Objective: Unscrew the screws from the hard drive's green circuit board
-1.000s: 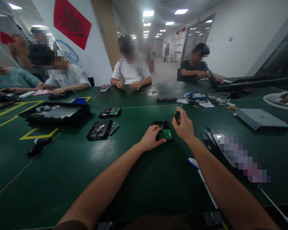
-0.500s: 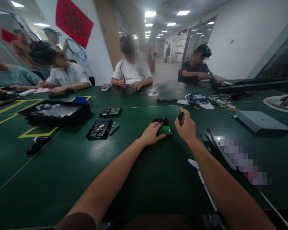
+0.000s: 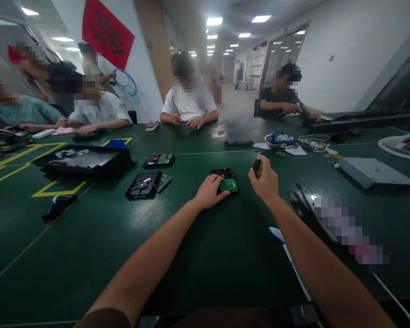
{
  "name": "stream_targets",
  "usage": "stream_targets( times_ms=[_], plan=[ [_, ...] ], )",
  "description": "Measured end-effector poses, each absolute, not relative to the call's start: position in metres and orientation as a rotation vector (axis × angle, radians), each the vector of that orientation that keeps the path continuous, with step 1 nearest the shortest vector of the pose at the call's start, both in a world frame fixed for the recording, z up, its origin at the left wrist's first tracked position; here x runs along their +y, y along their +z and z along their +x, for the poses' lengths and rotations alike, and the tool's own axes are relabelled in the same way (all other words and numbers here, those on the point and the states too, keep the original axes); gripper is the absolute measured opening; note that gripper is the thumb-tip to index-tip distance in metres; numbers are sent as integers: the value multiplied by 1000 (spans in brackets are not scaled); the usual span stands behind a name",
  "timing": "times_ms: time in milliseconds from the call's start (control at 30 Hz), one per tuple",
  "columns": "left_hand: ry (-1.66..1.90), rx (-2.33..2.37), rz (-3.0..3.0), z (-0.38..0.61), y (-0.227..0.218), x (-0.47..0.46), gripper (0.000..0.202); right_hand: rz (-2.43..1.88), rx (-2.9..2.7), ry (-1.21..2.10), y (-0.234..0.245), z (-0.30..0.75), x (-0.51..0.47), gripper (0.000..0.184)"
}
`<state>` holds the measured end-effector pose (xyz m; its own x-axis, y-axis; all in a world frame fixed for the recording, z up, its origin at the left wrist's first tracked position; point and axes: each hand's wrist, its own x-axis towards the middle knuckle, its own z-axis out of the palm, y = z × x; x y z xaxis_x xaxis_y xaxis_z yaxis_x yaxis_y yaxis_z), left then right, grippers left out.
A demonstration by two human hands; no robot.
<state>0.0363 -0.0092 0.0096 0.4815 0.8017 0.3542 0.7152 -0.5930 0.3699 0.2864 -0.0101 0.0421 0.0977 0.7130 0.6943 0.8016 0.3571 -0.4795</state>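
Note:
A hard drive (image 3: 229, 185) with a green circuit board lies on the dark green table in front of me. My left hand (image 3: 210, 191) grips its left side, fingers over the top and thumb along the near edge. To the right, apart from the drive, my right hand (image 3: 264, 177) is raised and closed around a screwdriver (image 3: 257, 164) with a yellow-and-dark handle. The screwdriver's shaft and tip cannot be made out. Left of my hands lie a second hard drive (image 3: 159, 160), an opened black drive case (image 3: 142, 184) with small parts on it, and a loose circuit board (image 3: 164, 183).
At left stands a black tray (image 3: 123, 159), with a dark handheld tool (image 3: 58, 207) nearer me. A grey metal box (image 3: 377, 173) and a white-and-blue strip (image 3: 295, 269) lie at right. Several people sit across the table, among them a person in white (image 3: 189, 102).
My left hand has slid the hard drive a little to the left, widening the gap to my right hand. The screwdriver stays raised in nearly the same spot.

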Motion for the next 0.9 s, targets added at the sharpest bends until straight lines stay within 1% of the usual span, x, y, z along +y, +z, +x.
stream_targets(
  times_ms=[267, 600, 900],
  plan=[
    [737, 1255, 2604, 59, 12, -25, 63, -1233, -1745, -135, 45, 288, -6, 60],
    [662, 1197, 2582, 67, 15, -22, 68, -1308, -1697, -76, 44, 292, -9, 63],
    [725, 1203, 2535, 63, 14, -22, 68, -1284, -1645, -42, 43, 298, -8, 64]
  ],
)
